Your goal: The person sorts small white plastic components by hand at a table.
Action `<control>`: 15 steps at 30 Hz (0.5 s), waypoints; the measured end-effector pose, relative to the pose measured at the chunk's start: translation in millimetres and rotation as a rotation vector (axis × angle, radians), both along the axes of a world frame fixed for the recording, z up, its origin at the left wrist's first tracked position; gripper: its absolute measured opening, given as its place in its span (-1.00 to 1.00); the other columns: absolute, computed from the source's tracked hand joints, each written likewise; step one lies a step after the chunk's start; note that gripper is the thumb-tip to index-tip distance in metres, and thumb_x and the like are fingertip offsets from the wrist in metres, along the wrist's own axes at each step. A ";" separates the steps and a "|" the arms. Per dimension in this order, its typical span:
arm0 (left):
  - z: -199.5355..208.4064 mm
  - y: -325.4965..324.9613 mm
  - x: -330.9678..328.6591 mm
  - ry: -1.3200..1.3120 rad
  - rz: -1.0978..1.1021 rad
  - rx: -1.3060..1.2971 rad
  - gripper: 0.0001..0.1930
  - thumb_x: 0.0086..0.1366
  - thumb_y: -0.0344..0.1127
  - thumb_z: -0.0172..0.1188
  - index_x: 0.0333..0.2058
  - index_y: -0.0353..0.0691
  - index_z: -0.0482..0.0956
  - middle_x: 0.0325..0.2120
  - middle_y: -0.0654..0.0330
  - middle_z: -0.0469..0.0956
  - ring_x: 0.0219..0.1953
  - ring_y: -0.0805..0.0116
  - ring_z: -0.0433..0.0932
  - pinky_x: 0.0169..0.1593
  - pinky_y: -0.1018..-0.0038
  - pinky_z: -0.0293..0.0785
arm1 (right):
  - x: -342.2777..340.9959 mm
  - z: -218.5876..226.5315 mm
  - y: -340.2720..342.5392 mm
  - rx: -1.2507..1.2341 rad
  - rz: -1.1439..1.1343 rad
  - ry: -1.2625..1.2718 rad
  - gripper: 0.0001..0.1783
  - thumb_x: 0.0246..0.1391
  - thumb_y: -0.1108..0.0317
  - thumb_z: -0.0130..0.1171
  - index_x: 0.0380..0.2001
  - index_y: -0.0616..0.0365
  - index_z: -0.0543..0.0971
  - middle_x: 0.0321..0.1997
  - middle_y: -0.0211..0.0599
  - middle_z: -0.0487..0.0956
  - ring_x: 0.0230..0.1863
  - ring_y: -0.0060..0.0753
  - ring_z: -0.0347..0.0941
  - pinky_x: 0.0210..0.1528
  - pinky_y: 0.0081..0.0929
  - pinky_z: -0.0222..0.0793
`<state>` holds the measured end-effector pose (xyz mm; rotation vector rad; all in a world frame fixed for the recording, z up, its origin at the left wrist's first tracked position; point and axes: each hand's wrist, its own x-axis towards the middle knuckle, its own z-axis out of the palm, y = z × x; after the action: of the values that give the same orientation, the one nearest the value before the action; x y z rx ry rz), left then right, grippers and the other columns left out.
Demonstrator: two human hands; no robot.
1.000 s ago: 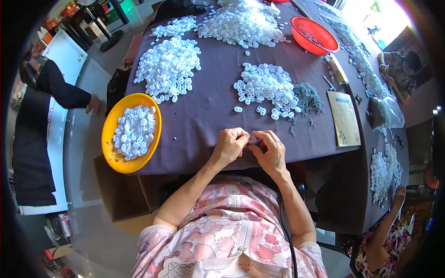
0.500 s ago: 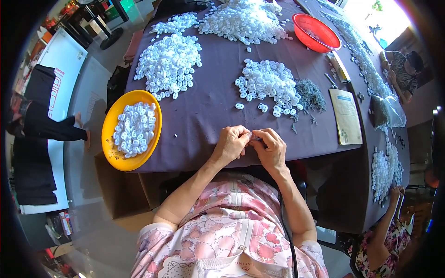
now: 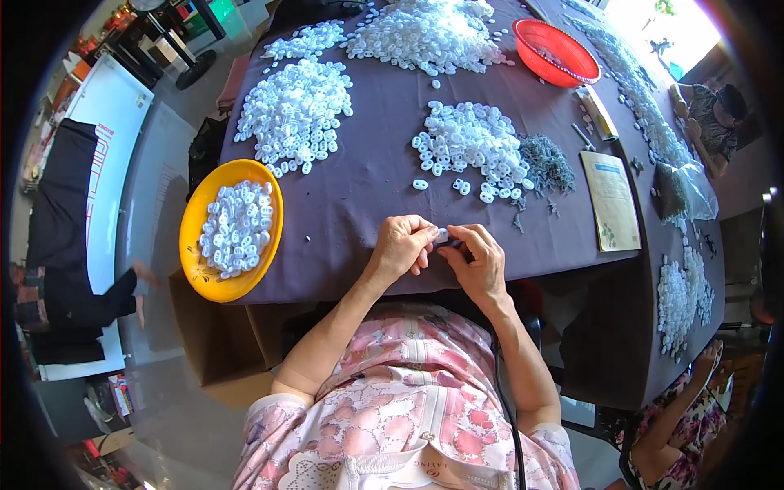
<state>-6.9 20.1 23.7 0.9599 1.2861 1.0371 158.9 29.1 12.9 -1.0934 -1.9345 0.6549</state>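
Observation:
My left hand [image 3: 402, 247] pinches a small white two-holed plastic piece [image 3: 442, 234] between thumb and fingers, just above the near table edge. Close at its right side is my right hand [image 3: 477, 260], thumb and index finger apart, the other fingers curled; I see nothing held in it. Beyond the hands lies a heap of like white two-holed pieces [image 3: 474, 147], with a few loose ones at its near side. A pile of tiny grey parts [image 3: 546, 166] adjoins that heap on the right.
A yellow oval dish [image 3: 192, 237] of white pieces stands left. Larger white heaps [image 3: 294, 110] lie farther back. A red basket [image 3: 527, 41], a pen [image 3: 583, 135] and a tan booklet [image 3: 612, 204] are at right. Other people sit along the right-hand table; someone stands at left.
My hands have drawn slightly apart, so the white piece in my left fingers now shows. The right thumb and index finger have separated. The person at left has shifted.

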 end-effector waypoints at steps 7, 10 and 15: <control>-2.2 -0.4 -1.6 0.051 -0.056 -0.010 -0.80 0.28 -0.33 0.08 -0.45 -0.32 0.57 -0.72 0.30 0.47 -0.77 0.63 0.40 -0.76 0.69 0.27 | -1.1 -1.8 1.4 0.045 -0.003 -0.009 -0.65 -0.24 0.50 0.31 -0.26 0.12 0.57 -0.36 -0.29 0.54 -0.37 -0.25 0.50 -0.36 -0.43 0.43; -2.4 -0.9 -3.3 0.064 -0.082 -0.004 -0.80 0.29 -0.33 0.07 -0.45 -0.31 0.55 -0.71 0.30 0.47 -0.75 0.63 0.40 -0.75 0.69 0.28 | -1.8 -1.1 1.0 0.049 0.010 -0.006 -0.64 -0.25 0.50 0.31 -0.25 0.11 0.57 -0.35 -0.30 0.54 -0.36 -0.25 0.50 -0.36 -0.43 0.43; 1.6 -1.6 -4.3 0.065 -0.105 0.000 -0.81 0.29 -0.33 0.07 -0.45 -0.31 0.54 -0.70 0.30 0.47 -0.74 0.63 0.40 -0.74 0.69 0.29 | -1.7 -3.5 2.3 0.120 0.042 -0.012 -0.65 -0.25 0.50 0.31 -0.26 0.10 0.57 -0.35 -0.30 0.54 -0.35 -0.25 0.50 -0.36 -0.41 0.42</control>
<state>-11.2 18.5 25.3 1.0573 1.2747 0.9309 157.2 31.4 9.4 -0.9869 -1.9849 0.5487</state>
